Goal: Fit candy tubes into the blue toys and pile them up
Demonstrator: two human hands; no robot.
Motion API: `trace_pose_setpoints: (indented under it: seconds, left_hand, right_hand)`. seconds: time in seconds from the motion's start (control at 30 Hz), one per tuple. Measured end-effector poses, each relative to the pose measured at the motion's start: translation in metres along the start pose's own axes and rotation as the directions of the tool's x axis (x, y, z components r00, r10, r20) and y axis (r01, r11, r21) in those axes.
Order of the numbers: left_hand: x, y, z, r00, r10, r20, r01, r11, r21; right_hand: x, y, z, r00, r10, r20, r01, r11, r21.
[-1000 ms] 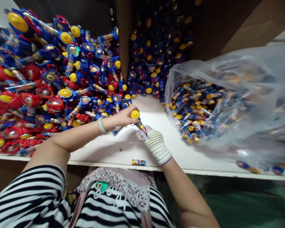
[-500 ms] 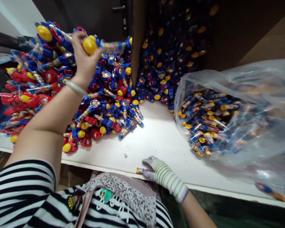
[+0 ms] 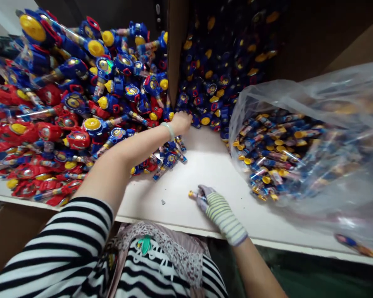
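Observation:
My bare left hand (image 3: 182, 122), with a pale bangle on its wrist, reaches to the near edge of the blue toys (image 3: 205, 103) heaped beside a cardboard divider. Its fingers are curled in, and what they grip, if anything, is hidden. My right hand (image 3: 209, 200), in a striped glove with grey fingers, is closed around a small yellow-capped tube (image 3: 192, 194) just above the white table (image 3: 180, 198). Left of the divider lies a large pile of blue toys (image 3: 104, 66) and red toys (image 3: 49, 131), with yellow round ends and clear tubes attached.
A clear plastic bag (image 3: 338, 91) full of yellow-capped tubes (image 3: 276, 153) lies open at the right. The cardboard divider (image 3: 175, 54) stands upright between the heaps. A single blurred tube-like piece (image 3: 356, 246) lies near the table's right front edge.
My left hand has let go of a yellow-ended blue toy over the left pile and moved right and down to the divider's foot. My right hand has lifted the tube up from the table edge.

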State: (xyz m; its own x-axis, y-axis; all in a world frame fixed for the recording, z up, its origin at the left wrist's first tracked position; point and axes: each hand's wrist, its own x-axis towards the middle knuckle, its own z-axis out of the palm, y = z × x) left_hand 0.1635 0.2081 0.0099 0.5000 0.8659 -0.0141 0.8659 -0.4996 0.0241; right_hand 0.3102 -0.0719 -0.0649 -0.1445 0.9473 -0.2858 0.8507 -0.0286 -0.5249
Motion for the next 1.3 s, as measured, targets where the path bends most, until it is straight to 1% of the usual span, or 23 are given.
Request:
trace_pose_setpoints:
  seconds: [0.07, 0.17, 0.27, 0.33, 0.37, 0.4, 0.43, 0.47, 0.5, 0.53, 0.57, 0.6, 0.63, 0.67, 0.73, 0.83, 0.9, 1.0, 1.1, 1.17, 1.2, 1.23, 1.3]
  left_hand:
    - [0.016, 0.015, 0.025, 0.992, -0.113, 0.063, 0.112, 0.994, 0.012]
    - [0.027, 0.015, 0.042, 0.986, -0.152, 0.071, 0.151, 0.988, 0.015]
    - [0.025, 0.003, 0.04, 0.996, -0.071, 0.05, 0.072, 0.997, -0.023]
    - [0.017, -0.003, 0.032, 1.0, -0.009, -0.015, 0.007, 0.987, -0.161]
    - [0.012, -0.004, 0.026, 0.999, -0.003, -0.052, -0.012, 0.96, -0.28]
    - [0.005, -0.003, 0.021, 0.997, -0.014, -0.071, -0.018, 0.901, -0.433]
    - [-0.004, -0.001, 0.016, 0.998, -0.033, -0.055, -0.007, 0.796, -0.605]
    - [-0.014, 0.003, 0.013, 0.999, -0.046, -0.002, 0.028, 0.64, -0.768]
    - [-0.026, 0.008, 0.01, 0.996, -0.041, 0.075, 0.085, 0.448, -0.89]
    - [-0.039, 0.014, 0.01, 0.988, -0.014, 0.155, 0.153, 0.252, -0.955]
    - [-0.052, 0.02, 0.01, 0.976, 0.029, 0.217, 0.214, 0.084, -0.973]
    - [-0.066, 0.025, 0.011, 0.964, 0.078, 0.254, 0.257, -0.032, -0.966]
    - [-0.079, 0.031, 0.012, 0.955, 0.129, 0.266, 0.278, -0.091, -0.956]
    - [-0.091, 0.035, 0.013, 0.949, 0.179, 0.26, 0.28, -0.099, -0.955]
    - [-0.11, 0.042, 0.013, 0.946, 0.225, 0.232, 0.242, -0.017, -0.97]
    - [-0.126, 0.048, 0.01, 0.974, 0.13, 0.186, 0.167, 0.149, -0.975]
    - [-0.13, 0.048, 0.006, 0.983, 0.092, 0.159, 0.134, 0.227, -0.965]
    - [-0.131, 0.045, 0.002, 0.978, 0.176, 0.109, 0.042, 0.346, -0.937]
    - [-0.13, 0.04, -0.001, 0.96, 0.277, 0.038, -0.086, 0.422, -0.902]
    - [-0.131, 0.038, -0.002, 0.933, 0.357, -0.038, -0.209, 0.453, -0.867]
    - [-0.132, 0.037, -0.003, 0.912, 0.4, -0.089, -0.283, 0.459, -0.842]
    - [-0.133, 0.037, -0.003, 0.886, 0.442, -0.142, -0.359, 0.457, -0.814]
    - [-0.135, 0.036, -0.003, 0.831, 0.509, -0.223, -0.477, 0.448, -0.756]
  right_hand:
    - [0.014, 0.007, -0.003, 0.99, 0.081, -0.113, -0.094, 0.989, -0.113]
    - [0.028, 0.015, -0.004, 0.983, 0.127, -0.134, -0.154, 0.965, -0.213]
    - [0.034, 0.026, -0.005, 0.988, 0.089, -0.126, -0.11, 0.98, -0.168]
    - [0.037, 0.035, -0.006, 0.983, 0.068, -0.169, -0.074, 0.997, -0.029]
    - [0.039, 0.039, -0.007, 0.975, 0.07, -0.21, -0.055, 0.996, 0.077]
    - [0.041, 0.043, -0.008, 0.962, 0.085, -0.258, -0.034, 0.98, 0.194]
    - [0.043, 0.045, -0.009, 0.944, 0.113, -0.311, -0.011, 0.951, 0.31]
    - [0.045, 0.046, -0.01, 0.923, 0.142, -0.357, 0.018, 0.912, 0.41]
    - [0.047, 0.045, -0.012, 0.908, 0.16, -0.386, 0.052, 0.874, 0.484]
    - [0.048, 0.041, -0.014, 0.9, 0.166, -0.404, 0.083, 0.843, 0.532]
    - [0.048, 0.036, -0.015, 0.898, 0.159, -0.41, 0.11, 0.821, 0.56]
    - [0.048, 0.03, -0.018, 0.898, 0.148, -0.415, 0.129, 0.813, 0.568]
    - [0.047, 0.023, -0.02, 0.899, 0.129, -0.419, 0.141, 0.819, 0.556]
    - [0.044, 0.016, -0.022, 0.899, 0.106, -0.426, 0.149, 0.838, 0.524]
    - [0.036, 0.003, -0.026, 0.893, 0.051, -0.447, 0.161, 0.892, 0.423]
    - [0.023, -0.006, -0.033, 0.893, -0.008, -0.451, 0.146, 0.951, 0.271]
    - [0.015, -0.008, -0.038, 0.901, -0.015, -0.433, 0.105, 0.977, 0.184]
    - [0.009, -0.013, -0.045, 0.932, -0.036, -0.361, 0.041, 0.999, 0.008]
    - [0.005, -0.021, -0.048, 0.955, -0.021, -0.296, -0.017, 0.992, -0.123]
    - [0.003, -0.024, -0.046, 0.961, -0.025, -0.275, 0.002, 0.996, -0.086]
    - [0.003, -0.024, -0.044, 0.964, -0.036, -0.263, 0.036, 0.999, -0.003]
    - [0.003, -0.024, -0.04, 0.969, -0.044, -0.244, 0.075, 0.99, 0.12]
    - [0.004, -0.023, -0.032, 0.985, -0.05, -0.166, 0.113, 0.909, 0.4]
